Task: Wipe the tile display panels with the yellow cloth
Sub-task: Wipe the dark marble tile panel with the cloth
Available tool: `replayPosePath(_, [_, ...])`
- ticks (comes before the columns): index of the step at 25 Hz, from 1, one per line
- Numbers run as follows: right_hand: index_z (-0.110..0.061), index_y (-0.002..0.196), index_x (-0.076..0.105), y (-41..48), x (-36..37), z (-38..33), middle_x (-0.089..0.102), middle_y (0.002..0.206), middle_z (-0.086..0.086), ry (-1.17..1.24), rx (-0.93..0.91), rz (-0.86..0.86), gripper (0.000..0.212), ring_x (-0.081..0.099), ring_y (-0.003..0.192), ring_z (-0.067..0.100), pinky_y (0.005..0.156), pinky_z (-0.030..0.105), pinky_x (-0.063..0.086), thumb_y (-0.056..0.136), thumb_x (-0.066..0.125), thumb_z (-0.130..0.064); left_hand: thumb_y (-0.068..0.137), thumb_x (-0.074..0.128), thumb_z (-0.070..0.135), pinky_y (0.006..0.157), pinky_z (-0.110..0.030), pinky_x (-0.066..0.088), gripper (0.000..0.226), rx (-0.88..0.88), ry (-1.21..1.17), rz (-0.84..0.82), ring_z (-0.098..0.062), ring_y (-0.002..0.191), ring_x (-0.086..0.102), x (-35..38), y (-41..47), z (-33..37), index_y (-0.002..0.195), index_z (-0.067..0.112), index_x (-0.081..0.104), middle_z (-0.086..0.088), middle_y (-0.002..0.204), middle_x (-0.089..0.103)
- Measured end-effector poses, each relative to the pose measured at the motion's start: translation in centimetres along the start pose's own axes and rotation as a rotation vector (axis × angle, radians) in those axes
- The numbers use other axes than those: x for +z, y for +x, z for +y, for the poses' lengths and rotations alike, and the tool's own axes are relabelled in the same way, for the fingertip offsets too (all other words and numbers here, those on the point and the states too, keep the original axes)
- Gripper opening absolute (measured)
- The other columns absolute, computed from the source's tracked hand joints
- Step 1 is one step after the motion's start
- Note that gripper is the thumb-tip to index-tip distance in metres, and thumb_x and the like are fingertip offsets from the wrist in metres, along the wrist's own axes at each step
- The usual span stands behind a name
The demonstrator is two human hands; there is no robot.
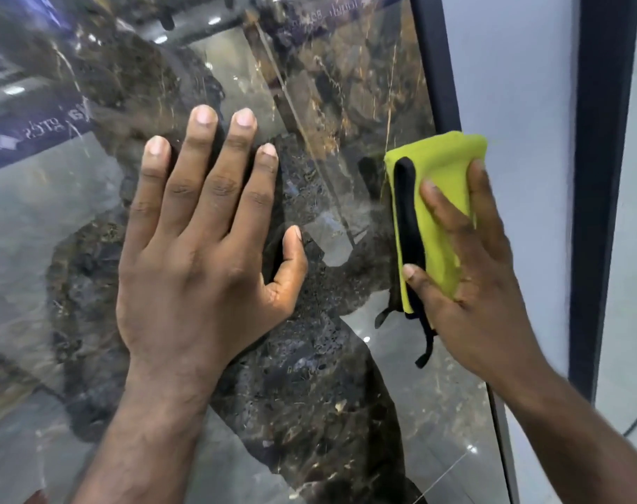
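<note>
Nearest the lens, the left forearm [142,423] rises from the bottom edge to the left hand [200,256], which lies flat on the glossy dark tile display panel [328,412], well left of the grip. Its fingers are straight and slightly spread, the thumb out to the side; it holds nothing. Farther left of it, the polished surface mirrors a blue banner [37,136] with reversed lettering, too blurred to read. Between the two hands a bare strip of veined, brown-and-black stone pattern shows, with ceiling lights reflected in it. The yellow cloth [440,183] sits folded against the panel's right margin, its upper end projecting above the fingertips of the right hand [469,285]. A black trim [408,212] runs down the cloth's left side, with loose ends hanging below the thumb. The right hand covers the cloth's lower and right portions: thumb on the black trim, forefinger laid across the yellow face, remaining fingers along its right edge. These fingers are spread and nearly straight, pressing the cloth to the tile rather than closing round it. Directly right of the grip runs the panel's black frame [440,67]; the cloth's top corner touches or overlaps it. Beyond it stands a pale grey surface [520,140], then a second dark upright [600,176].
</note>
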State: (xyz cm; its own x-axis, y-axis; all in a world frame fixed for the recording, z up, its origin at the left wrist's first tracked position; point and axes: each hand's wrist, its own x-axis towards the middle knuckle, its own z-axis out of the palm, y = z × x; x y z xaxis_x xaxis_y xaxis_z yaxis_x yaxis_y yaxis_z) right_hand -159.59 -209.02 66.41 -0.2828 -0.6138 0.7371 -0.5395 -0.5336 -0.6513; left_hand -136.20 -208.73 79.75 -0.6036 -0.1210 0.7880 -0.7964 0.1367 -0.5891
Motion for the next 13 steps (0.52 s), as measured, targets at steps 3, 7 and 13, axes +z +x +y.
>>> replayPosePath(3, [-0.041, 0.167, 0.023, -1.4, 2.4, -1.6, -0.012, 0.177, -0.012, 0.074, 0.133, 0.100, 0.091, -0.003, 0.163, 0.007, 0.131, 0.048, 0.021, 0.097, 0.071, -0.005, 0.107, 0.057, 0.033, 0.129, -0.059, 0.032, 0.055, -0.011, -0.002, 0.003, -0.038, 0.158, 0.040, 0.1, 0.0, -0.1, 0.152, 0.002, 0.059, -0.017, 0.167, 0.046])
replayPosePath(7, [-0.036, 0.168, 0.022, -0.8, 3.2, -4.4, -0.014, 0.178, -0.005, 0.010, -0.040, -0.025, 0.087, -0.008, 0.164, 0.014, 0.133, 0.052, 0.013, 0.100, 0.069, -0.007, 0.106, 0.057, 0.031, 0.131, -0.057, 0.028, 0.054, -0.015, -0.050, -0.009, -0.038, 0.158, 0.039, -0.1, 0.3, 0.0, 0.151, 0.002, 0.060, -0.018, 0.167, 0.045])
replayPosePath(13, [-0.039, 0.169, 0.018, -0.4, 4.6, -4.7, -0.015, 0.178, -0.004, 0.101, 0.318, 0.228, 0.084, -0.010, 0.156, -0.009, 0.132, 0.028, 0.007, 0.103, 0.062, -0.014, 0.099, 0.062, 0.050, 0.132, -0.065, 0.002, 0.070, -0.180, -0.075, -0.170, -0.037, 0.168, 0.010, -4.3, -2.7, -2.9, 0.165, 0.031, 0.046, -0.011, 0.181, 0.015])
